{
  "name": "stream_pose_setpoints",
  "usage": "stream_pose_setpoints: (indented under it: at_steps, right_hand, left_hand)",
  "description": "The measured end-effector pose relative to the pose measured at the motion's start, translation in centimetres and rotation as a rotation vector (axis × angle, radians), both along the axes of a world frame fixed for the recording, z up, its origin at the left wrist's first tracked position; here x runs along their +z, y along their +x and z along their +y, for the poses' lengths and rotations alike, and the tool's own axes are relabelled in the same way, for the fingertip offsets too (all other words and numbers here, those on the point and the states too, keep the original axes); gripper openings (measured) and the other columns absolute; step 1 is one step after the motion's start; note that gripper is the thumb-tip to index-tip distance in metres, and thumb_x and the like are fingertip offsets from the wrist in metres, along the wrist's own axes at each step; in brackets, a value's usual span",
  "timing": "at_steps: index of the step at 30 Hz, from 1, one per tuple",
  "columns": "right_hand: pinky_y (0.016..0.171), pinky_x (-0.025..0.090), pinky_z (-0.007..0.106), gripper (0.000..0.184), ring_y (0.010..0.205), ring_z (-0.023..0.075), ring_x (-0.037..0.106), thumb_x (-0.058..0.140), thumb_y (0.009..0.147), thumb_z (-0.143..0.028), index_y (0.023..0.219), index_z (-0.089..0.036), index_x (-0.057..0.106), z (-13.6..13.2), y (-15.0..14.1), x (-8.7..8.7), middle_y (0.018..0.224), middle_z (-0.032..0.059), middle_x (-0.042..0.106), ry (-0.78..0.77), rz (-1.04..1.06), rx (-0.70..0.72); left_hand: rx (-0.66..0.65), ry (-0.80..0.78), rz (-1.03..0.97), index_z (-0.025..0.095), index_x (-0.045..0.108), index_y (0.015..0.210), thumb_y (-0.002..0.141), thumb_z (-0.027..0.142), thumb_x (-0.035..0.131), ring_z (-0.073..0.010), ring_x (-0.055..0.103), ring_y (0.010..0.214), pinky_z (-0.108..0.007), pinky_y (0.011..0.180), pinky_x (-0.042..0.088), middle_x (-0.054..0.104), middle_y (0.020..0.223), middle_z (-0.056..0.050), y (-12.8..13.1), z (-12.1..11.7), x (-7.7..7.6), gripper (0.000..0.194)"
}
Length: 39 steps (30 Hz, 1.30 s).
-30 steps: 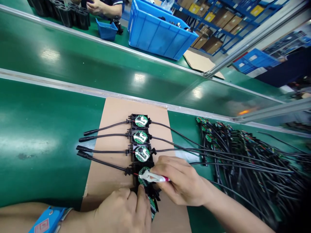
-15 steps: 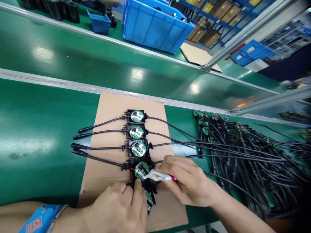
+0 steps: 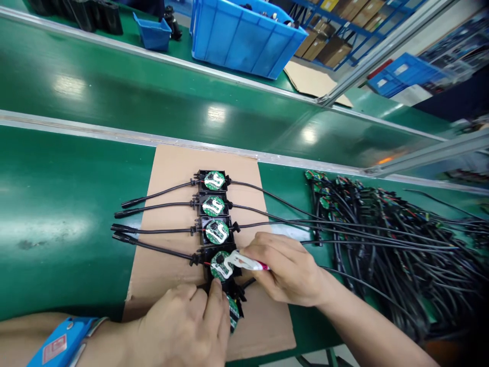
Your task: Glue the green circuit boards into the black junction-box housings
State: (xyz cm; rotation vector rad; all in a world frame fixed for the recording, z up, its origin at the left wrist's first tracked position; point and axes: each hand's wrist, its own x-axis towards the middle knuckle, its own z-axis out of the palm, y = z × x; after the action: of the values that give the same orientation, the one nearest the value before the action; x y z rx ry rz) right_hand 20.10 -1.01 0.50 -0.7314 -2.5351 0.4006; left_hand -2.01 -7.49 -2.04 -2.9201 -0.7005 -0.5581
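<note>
My right hand (image 3: pixel 284 267) is closed around a white-tipped applicator (image 3: pixel 246 261) with a pinkish-red part by the fingers. Its tip touches white paste on a round green circuit board (image 3: pixel 221 266), set in a black housing, the fourth from the far end of a row. My left hand (image 3: pixel 191 321) is closed against the near side of that housing, an index fingertip at the board's lower edge; its thumb is hidden. Beyond lie three more housings with boards (image 3: pixel 217 232) (image 3: pixel 213 206) (image 3: pixel 214 180), each bearing a white paste squiggle. Another board (image 3: pixel 233 312) is partly covered by my left hand.
The row lies on a cardboard sheet (image 3: pixel 175 168) on the green bench, with black cables (image 3: pixel 164 232) running out both sides. A large heap of cabled boards (image 3: pixel 374 239) lies at right. Behind the metal rail stand a large blue crate (image 3: pixel 244 41) and a small blue bin (image 3: pixel 153 33).
The applicator tip has moved up and slightly left across the fourth board, and the white paste line there is longer and curved. My left hand stays at the housing.
</note>
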Motion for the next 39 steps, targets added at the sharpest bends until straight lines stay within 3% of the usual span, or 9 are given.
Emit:
stream_pose_setpoints:
  at_steps: [5, 8, 13, 19, 22, 31, 39]
  right_hand:
    - [0.06, 0.048, 0.027, 0.017, 0.067, 0.0153, 0.057, 0.048, 0.087, -0.009, 0.1, -0.017, 0.053, -1.2, 0.7, 0.9, 0.077, 0.0046, 0.064, 0.012, 0.079, -0.069]
    - [0.058, 0.046, 0.025, 0.018, 0.066, 0.0141, 0.056, 0.05, 0.085, -0.007, 0.099, -0.018, 0.053, -2.4, 0.9, 1.6, 0.074, 0.0028, 0.061, -0.05, 0.128, -0.109]
    - [0.059, 0.046, 0.024, 0.013, 0.066, 0.0132, 0.053, 0.047, 0.09, -0.012, 0.099, -0.017, 0.054, -3.9, -0.3, 1.2, 0.076, 0.0035, 0.062, -0.165, 0.216, 0.058]
    - [0.062, 0.048, 0.025, 0.012, 0.068, 0.0139, 0.054, 0.044, 0.092, -0.013, 0.094, -0.015, 0.056, -4.4, -2.1, -0.1, 0.078, 0.0051, 0.062, -0.193, 0.162, 0.161]
    - [0.063, 0.048, 0.026, 0.013, 0.068, 0.0141, 0.053, 0.044, 0.092, -0.013, 0.095, -0.015, 0.056, -4.5, -2.1, -0.2, 0.078, 0.0051, 0.061, -0.153, 0.123, 0.167]
    - [0.064, 0.048, 0.026, 0.013, 0.067, 0.0136, 0.052, 0.043, 0.09, -0.012, 0.097, -0.016, 0.053, -5.4, -0.6, 0.5, 0.078, 0.0041, 0.059, -0.158, 0.046, 0.143]
    - [0.069, 0.049, 0.026, 0.015, 0.075, 0.0144, 0.055, 0.043, 0.091, -0.011, 0.102, -0.015, 0.053, -5.7, 0.9, 0.5, 0.084, 0.0062, 0.062, -0.198, 0.036, 0.107]
  left_hand:
    - [-0.125, 0.038, 0.104, 0.013, 0.065, 0.109, 0.085, 0.012, 0.052, -0.0156, 0.062, 0.061, -0.027, 0.047, 0.047, 0.072, 0.104, -0.01, -0.4, -0.3, 2.6, 0.027]
    - [-0.245, 0.03, 0.175, 0.017, 0.065, 0.111, 0.087, 0.014, 0.053, -0.0136, 0.062, 0.071, -0.024, 0.053, 0.049, 0.07, 0.11, -0.004, -0.8, -1.5, 3.3, 0.027]
    - [-0.129, -0.072, 0.111, 0.016, 0.065, 0.114, 0.09, 0.014, 0.051, -0.0132, 0.062, 0.071, -0.024, 0.056, 0.049, 0.069, 0.114, -0.004, -2.2, -4.9, 1.5, 0.028]
    - [0.089, -0.132, -0.332, 0.012, 0.068, 0.106, 0.09, 0.011, 0.052, -0.0138, 0.064, 0.075, -0.025, 0.061, 0.05, 0.07, 0.113, -0.007, -1.7, -7.6, -1.7, 0.023]
    - [0.144, -0.173, -0.412, 0.011, 0.068, 0.106, 0.087, 0.008, 0.051, -0.0171, 0.065, 0.087, -0.028, 0.068, 0.053, 0.07, 0.113, -0.009, -0.9, -8.1, -2.5, 0.025]
    - [0.158, -0.25, -0.42, 0.008, 0.065, 0.114, 0.079, 0.002, 0.052, -0.0226, 0.064, 0.093, -0.034, 0.071, 0.054, 0.066, 0.121, -0.012, -0.5, -8.5, -3.2, 0.038]
    - [0.164, -0.277, -0.419, 0.008, 0.065, 0.113, 0.078, 0.0, 0.052, -0.0227, 0.063, 0.09, -0.034, 0.069, 0.053, 0.065, 0.123, -0.012, -0.5, -8.5, -3.2, 0.038]
